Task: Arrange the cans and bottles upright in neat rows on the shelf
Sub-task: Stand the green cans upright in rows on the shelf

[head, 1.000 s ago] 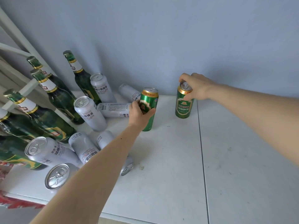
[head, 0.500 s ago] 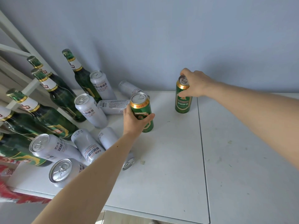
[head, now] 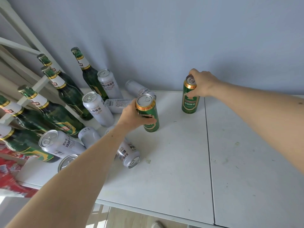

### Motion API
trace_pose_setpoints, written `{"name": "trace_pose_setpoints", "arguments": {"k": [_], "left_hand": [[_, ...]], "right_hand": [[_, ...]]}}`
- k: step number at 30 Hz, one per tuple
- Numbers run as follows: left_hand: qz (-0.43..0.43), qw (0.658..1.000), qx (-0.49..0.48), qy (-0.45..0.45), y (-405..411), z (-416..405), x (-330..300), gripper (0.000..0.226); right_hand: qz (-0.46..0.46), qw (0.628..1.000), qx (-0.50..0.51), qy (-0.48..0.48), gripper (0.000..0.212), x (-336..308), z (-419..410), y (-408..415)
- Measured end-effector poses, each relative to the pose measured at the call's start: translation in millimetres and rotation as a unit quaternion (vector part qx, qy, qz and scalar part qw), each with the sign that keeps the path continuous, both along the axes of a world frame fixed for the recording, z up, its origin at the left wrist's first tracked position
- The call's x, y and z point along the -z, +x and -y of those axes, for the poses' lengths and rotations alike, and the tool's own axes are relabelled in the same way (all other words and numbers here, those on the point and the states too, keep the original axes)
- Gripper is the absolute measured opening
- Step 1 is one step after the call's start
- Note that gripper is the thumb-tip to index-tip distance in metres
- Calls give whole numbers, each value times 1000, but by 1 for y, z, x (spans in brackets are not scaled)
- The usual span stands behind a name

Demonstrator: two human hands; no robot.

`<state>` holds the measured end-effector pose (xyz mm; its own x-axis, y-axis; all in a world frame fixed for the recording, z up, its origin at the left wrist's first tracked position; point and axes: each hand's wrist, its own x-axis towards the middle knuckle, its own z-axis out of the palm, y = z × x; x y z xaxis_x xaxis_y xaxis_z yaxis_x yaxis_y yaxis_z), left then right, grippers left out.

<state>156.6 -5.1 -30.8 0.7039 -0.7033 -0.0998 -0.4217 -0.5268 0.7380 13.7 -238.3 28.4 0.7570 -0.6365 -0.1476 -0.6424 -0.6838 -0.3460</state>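
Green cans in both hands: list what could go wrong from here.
1. The left hand tilts its green can; set down crooked, it may topple.
2. The left forearm crosses the lying silver cans; pulling back might roll one off the shelf.
3. The right hand grips its can at the rim only.

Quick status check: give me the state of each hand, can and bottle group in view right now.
left hand: grips a green can
left green can: upright, held
right hand: grips the other green can's top
right green can: upright near the wall
silver can by the forearm: lying down
silver can near the bottles: upright
green bottles: upright, left side
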Motion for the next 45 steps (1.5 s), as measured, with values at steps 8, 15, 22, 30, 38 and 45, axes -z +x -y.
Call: {"name": "trace_pose_setpoints", "arguments": {"k": [8,15,22,30,38,45], "left_hand": [[11,1000,12,14,8,5,-10,68],[53,999,-8,-2,-7,14,-10,68],[21,998,6,-53,-51,44,-6,78],[0,994,105,-38,-116,87,3,71],[-1,984,177,-34,-202,130,-6,69],[-5,977,212,-36,-320,171,-12,66]], "right_hand": [[11,1000,14,14,73,0,-2,-11],[26,998,44,20,72,-8,0,-45],[28,996,83,9,70,-16,2,-98],[14,991,135,-1,68,-21,-4,-179],[0,985,171,-11,67,-33,-4,-291],[-2,985,169,-10,62,-45,9,-410]]}}
